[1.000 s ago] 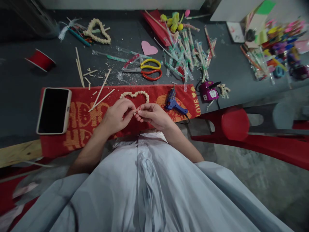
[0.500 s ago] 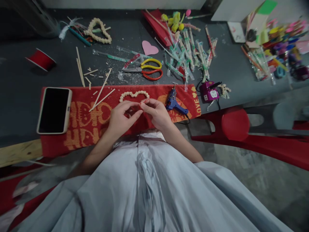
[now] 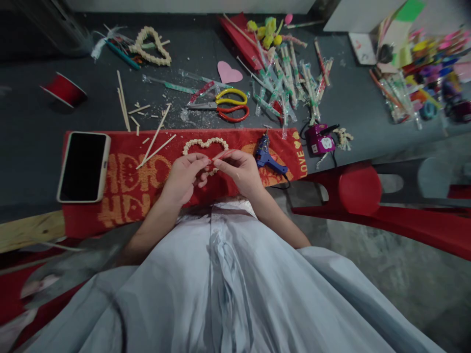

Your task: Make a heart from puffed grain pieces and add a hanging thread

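A thin red ribbon [image 3: 223, 155] stretches between my fingertips, low over the towel. My right hand [image 3: 242, 172] pinches it between thumb and forefinger. At its other end, my left hand [image 3: 186, 177] is closed in a pinch, thumb on forefinger, with a bit of red at the tips. Just behind both hands lies a heart-shaped frame [image 3: 206, 142] of small pale stick pieces on the red towel [image 3: 125, 215]; its lower part is partly hidden by my fingers. A blue glue gun [image 3: 270, 159] rests to the right of my right hand.
A phone [image 3: 84, 166] lies at the towel's left end. Behind are scissors [image 3: 231, 104], loose sticks [image 3: 156, 137], a red ribbon spool [image 3: 64, 90], a second stick heart [image 3: 162, 59] and wrapped chopsticks [image 3: 289, 73]. A red chair [image 3: 358, 189] stands at right.
My left fingers have drawn slightly away and closed into a tighter pinch, the other fingers curling under. More of the red ribbon shows at my right fingertips. The objects on the table stay put.
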Demonstrator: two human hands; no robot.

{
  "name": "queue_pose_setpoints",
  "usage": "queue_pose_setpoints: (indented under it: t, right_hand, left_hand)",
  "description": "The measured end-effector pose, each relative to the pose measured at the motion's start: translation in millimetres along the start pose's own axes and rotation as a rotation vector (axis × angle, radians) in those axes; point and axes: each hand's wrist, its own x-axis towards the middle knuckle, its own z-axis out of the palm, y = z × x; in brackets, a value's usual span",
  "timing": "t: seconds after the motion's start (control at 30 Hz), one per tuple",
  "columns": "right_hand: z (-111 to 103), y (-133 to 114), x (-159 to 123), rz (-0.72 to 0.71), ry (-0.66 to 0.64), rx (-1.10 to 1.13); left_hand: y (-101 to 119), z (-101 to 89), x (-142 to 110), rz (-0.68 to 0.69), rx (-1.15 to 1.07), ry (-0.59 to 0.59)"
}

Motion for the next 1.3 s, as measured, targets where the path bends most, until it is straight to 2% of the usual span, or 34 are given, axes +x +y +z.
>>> queue_pose_setpoints:
  t: [0.13, 0.27, 0.43, 0.6, 0.7, 0.77, 0.87, 1.0, 1.07, 1.2, 1.3]
  right_hand:
    - [-4.7, -5.0, -1.4, -0.133, -0.009, -0.132]
    - [-7.8, -9.2, -1.9, -0.202, -0.008, -0.277]
    - [-11.0, -15.7, -1.5, -0.216, -0.032, -0.34]
    - [-11.3, -21.4, -1.7, -0.174, -0.039, -0.388]
    - [-8.4, -22.7, -3.3, -0.192, -0.032, -0.406]
    - [-6.3, -22.7, -4.9, -0.251, -0.023, -0.423]
    - [-4.6, -22.4, -7.5, -0.358, -0.009, -0.458]
    - [-5.5, -22.7, -9.9, -0.423, -0.035, -0.463]
    - [-6.5, -23.2, -10.7, -0.439, -0.059, -0.449]
    - [-8.2, -24.9, -12.3, -0.453, -0.106, -0.452]
    - [-8.2, -26.9, -13.7, -0.465, -0.122, -0.424]
  left_hand:
    - [1.8, -2.2, -0.2, 0.023, 0.004, 0.033]
    - [-5.4, -5.2, 1.0, 0.153, 0.112, 0.065]
    - [-6.4, -7.4, -4.9, 0.386, 0.357, 0.086]
    - [-1.8, -8.2, -16.4, 0.782, 0.795, 0.162]
    - [-3.5, -8.0, -22.4, 0.914, 1.029, 0.211]
    - [-4.5, -7.6, -25.9, 0.936, 1.077, 0.222]
    - [-3.8, -6.6, -29.7, 0.926, 1.006, 0.211]
    - [-0.6, -5.5, -30.7, 0.733, 0.74, 0.221]
    - [2.6, -5.7, -30.1, 0.674, 0.684, 0.212]
    - [10.2, -7.1, -29.1, 0.759, 0.744, 0.162]
    - [9.3, -7.2, -28.5, 0.697, 0.708, 0.151]
